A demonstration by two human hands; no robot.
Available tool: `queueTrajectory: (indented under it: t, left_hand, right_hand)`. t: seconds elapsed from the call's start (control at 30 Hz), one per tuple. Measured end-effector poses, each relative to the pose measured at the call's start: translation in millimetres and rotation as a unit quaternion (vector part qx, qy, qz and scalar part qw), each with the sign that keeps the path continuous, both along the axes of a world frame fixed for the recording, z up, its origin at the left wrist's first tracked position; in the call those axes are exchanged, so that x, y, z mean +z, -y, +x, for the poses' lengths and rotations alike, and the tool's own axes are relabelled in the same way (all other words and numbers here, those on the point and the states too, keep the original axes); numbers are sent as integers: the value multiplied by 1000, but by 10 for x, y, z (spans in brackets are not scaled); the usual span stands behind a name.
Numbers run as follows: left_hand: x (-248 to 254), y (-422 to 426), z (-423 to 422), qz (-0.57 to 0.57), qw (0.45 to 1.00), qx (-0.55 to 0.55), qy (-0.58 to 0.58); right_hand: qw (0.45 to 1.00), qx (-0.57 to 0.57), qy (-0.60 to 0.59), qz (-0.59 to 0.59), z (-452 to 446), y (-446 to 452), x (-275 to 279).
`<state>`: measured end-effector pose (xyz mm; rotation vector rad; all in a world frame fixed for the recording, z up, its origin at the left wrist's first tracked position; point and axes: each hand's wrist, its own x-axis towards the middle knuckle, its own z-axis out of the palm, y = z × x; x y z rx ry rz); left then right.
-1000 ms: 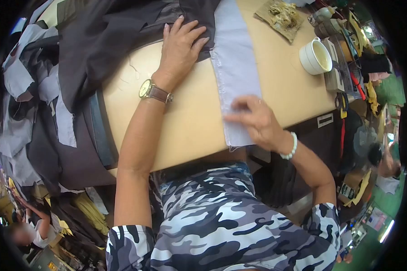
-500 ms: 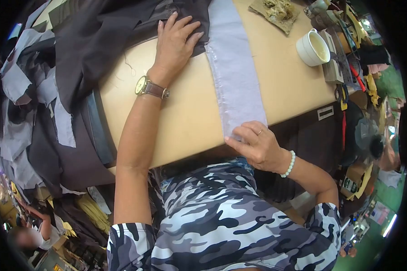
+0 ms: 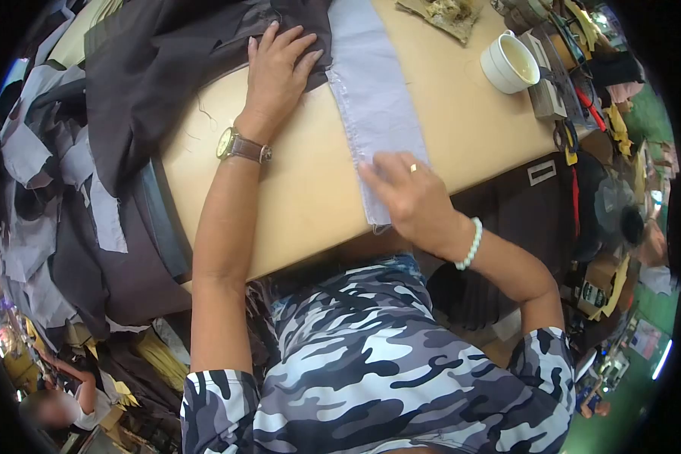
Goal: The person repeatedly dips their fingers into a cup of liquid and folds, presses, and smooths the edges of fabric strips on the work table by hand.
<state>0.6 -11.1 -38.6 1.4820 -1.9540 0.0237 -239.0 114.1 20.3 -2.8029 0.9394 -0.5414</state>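
My left hand (image 3: 278, 66) lies flat with fingers spread on dark grey cloth (image 3: 159, 76), at the far side of the table. Joined to that cloth is a light grey fabric strip (image 3: 374, 98), running towards the table's front edge with a frayed seam along its left side. Over the strip's lower part, my right hand (image 3: 410, 198) is curled, thumb and index finger close together near the seam. Whatever those fingertips may hold is hidden and slightly blurred. Loose threads hang at the strip's near end.
A white cup (image 3: 510, 63) stands at the right, beside a metal-and-wood block (image 3: 546, 87) and scissors (image 3: 566, 140). A crumpled brown piece (image 3: 443, 13) lies at the back. Cloth scraps (image 3: 34, 159) pile up at the left. Another person (image 3: 68, 401) is at lower left.
My right hand has moved up along the strip from its near end, leaving that end loose on the table edge. My left hand stays on the dark cloth. The view has shifted slightly.
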Motion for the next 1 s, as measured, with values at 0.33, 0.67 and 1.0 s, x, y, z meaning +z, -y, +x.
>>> queueTrajectory:
  t: [0.33, 0.67, 1.0]
  left_hand:
    - [-14, 6, 15, 7, 1000, 0, 2]
    - [-29, 30, -4, 0, 1000, 0, 17]
    - [-17, 23, -13, 9, 1000, 1, 9]
  right_hand:
    - [997, -13, 44, 62, 26, 38, 28]
    - [999, -11, -27, 36, -64, -239, 46]
    - [990, -45, 26, 132, -161, -318, 96]
